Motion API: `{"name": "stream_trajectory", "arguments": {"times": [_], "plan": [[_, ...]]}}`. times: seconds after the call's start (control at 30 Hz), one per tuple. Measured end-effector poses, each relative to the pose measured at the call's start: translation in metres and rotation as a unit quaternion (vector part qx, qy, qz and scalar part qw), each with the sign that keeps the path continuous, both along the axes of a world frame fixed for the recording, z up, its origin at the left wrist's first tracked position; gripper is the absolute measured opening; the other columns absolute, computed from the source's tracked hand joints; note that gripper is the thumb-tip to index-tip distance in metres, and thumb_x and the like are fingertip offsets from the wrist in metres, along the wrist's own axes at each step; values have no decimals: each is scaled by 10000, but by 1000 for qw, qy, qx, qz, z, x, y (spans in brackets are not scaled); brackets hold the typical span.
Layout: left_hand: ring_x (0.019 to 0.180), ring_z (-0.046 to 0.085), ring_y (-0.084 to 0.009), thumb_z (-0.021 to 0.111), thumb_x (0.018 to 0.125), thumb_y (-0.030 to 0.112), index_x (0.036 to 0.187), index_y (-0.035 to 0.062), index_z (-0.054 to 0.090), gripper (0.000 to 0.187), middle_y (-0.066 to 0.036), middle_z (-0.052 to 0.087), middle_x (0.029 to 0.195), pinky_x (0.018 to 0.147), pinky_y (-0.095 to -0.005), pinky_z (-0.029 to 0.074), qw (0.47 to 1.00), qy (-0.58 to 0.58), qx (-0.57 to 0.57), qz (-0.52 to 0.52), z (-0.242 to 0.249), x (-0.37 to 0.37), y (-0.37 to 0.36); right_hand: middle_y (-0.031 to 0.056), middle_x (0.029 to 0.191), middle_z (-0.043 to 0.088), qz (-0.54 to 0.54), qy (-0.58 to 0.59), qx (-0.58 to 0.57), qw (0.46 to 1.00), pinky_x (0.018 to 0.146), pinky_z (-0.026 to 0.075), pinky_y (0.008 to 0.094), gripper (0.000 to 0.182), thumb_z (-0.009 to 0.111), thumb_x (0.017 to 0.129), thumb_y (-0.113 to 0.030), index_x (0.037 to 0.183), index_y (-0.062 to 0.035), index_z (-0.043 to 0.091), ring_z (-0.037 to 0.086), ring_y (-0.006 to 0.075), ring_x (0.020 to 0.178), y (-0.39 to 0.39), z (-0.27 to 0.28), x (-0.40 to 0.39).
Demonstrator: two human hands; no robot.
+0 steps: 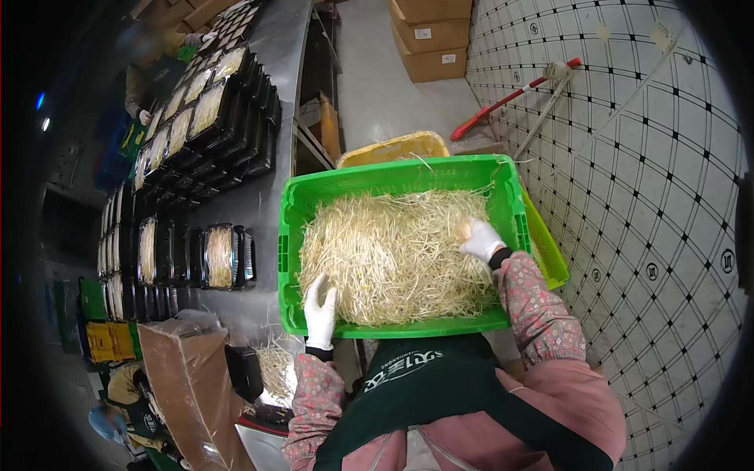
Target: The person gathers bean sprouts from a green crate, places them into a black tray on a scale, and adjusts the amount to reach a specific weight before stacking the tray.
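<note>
Both gloved hands sit in the green crate [292,235] of bean sprouts [393,255], left hand [320,312] flat with fingers together, right hand [481,239] curled into the tangle; lifting loosely would, I reckon, avoid snapping strands.

A long, grey stainless-steel table [271,78] runs along the left side, and on it lie rows of black plastic trays filled with pale bean sprouts [206,106], some stacked at the far end. Nearer, a single filled black tray [224,257] lies beside further rows. At the near end sit a brown cardboard box [188,385], an empty black tray [244,371] and loose sprouts [276,369].
</note>
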State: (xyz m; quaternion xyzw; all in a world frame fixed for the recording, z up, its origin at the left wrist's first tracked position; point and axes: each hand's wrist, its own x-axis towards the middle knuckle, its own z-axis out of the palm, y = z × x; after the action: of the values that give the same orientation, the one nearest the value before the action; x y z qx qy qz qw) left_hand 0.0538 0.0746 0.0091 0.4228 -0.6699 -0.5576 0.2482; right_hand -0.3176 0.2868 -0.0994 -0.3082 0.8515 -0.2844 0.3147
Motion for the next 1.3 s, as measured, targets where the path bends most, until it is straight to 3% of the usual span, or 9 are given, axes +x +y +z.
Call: {"name": "stream_trajectory", "arguments": {"times": [0.17, 0.3, 0.43, 0.53, 0.8, 0.87, 1.13, 1.27, 1.3], "plan": [[1210, 548, -228, 630, 914, 82, 1349, -23, 498, 466, -151, 559, 1330, 1037, -334, 426, 997, -77, -8, -15, -7, -12, -4, 251, 1346, 533, 8, -10, 93, 996, 1020, 439, 403, 1016, 820, 638, -370, 1472, -46, 339, 538, 343, 1240, -30, 105, -24], [1225, 536, -236, 606, 938, 130, 1367, -23, 481, 473, -167, 551, 1344, 1044, -348, 415, 990, -97, -84, -56, -23, -16, -11, 295, 1563, 155, 97, 109, 228, 963, 1128, 245, 550, 1228, 754, 668, -639, 1546, -70, 112, 239, 449, 1428, -67, 100, 27], [1292, 471, -294, 570, 957, 179, 1385, -22, 452, 487, -202, 511, 1374, 1099, -377, 347, 983, -98, -128, -84, -35, -20, -25, 303, 1559, 157, 11, 38, 19, 999, 1102, 308, 537, 1238, 662, 689, -738, 1543, -45, 93, 252, 477, 1412, -116, 76, 119], [1275, 490, -261, 586, 958, 177, 1378, -31, 459, 485, -185, 525, 1368, 1088, -356, 357, 978, -114, -138, -110, -35, -31, -24, 317, 1541, 182, 63, 57, 118, 989, 1038, 402, 526, 1228, 731, 701, -615, 1541, -44, 41, 319, 495, 1367, -151, 98, 178], [1281, 489, -235, 578, 970, 155, 1376, -38, 465, 464, -160, 534, 1369, 1092, -346, 355, 996, -44, -2, -82, -28, -10, -43, 258, 1423, 428, -88, -171, -144, 971, 990, 457, 370, 929, 742, 689, -140, 1469, 17, 261, 504, 339, 1247, -123, 25, 131], [1256, 513, -227, 579, 971, 149, 1362, -49, 475, 451, -157, 548, 1351, 1082, -335, 369, 996, 23, 50, -63, -8, -11, -46, 220, 1356, 513, -95, -162, -161, 969, 988, 455, 340, 868, 740, 678, -89, 1433, 37, 330, 554, 274, 1181, -96, 72, 101], [1273, 501, -244, 633, 913, 78, 1385, -26, 447, 518, -161, 522, 1373, 1093, -344, 371, 983, 58, 77, -157, 18, -61, -34, 147, 1485, 384, 110, -205, -238, 943, 1125, 315, 343, 978, 757, 677, 20, 1505, -28, 238, 367, 192, 1362, -27, 159, 34], [1377, 378, -297, 757, 795, 151, 1459, 4, 351, 792, -198, 416, 1460, 1147, -374, 293, 929, -57, -112, -347, 34, -103, -20, 258, 1548, 239, 109, 79, 106, 985, 1146, 288, 426, 1129, 826, 683, -423, 1546, -137, 158, 260, 394, 1429, -6, 150, 41], [1387, 362, -308, 771, 774, 167, 1466, 7, 335, 833, -206, 399, 1470, 1151, -383, 287, 902, -85, -168, -389, 39, -112, -20, 268, 1550, 225, 55, 74, 27, 995, 1154, 268, 439, 1149, 803, 680, -503, 1544, -113, 155, 240, 434, 1425, 12, 124, 36]]}}
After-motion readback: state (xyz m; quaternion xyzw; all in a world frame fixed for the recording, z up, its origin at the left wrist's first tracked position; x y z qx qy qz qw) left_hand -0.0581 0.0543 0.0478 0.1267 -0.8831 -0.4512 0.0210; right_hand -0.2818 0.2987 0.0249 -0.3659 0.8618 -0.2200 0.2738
